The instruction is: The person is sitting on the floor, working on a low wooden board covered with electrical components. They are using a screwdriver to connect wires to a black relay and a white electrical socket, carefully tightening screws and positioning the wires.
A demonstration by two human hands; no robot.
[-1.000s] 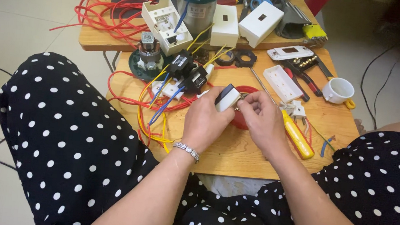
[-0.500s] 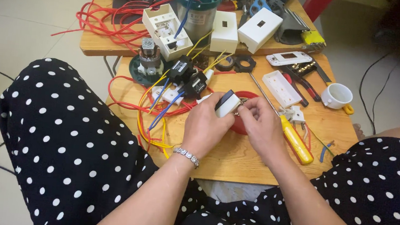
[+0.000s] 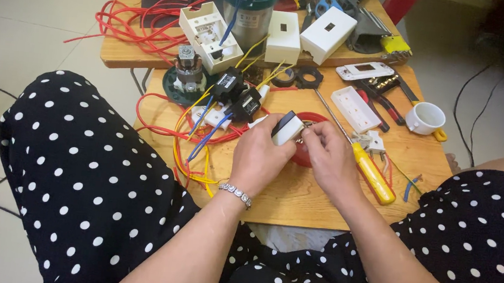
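White plastic switch, light and stiff, sits pinched by its edges in my left hand; my right hand pinches its far side, just above the tabletop.

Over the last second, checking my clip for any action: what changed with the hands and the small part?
Almost nothing. Both hands keep the small white and black part over the red round thing; the left hand still holds it while the right hand works at its side. The yellow-handled screwdriver, white cup and wires lie as before.
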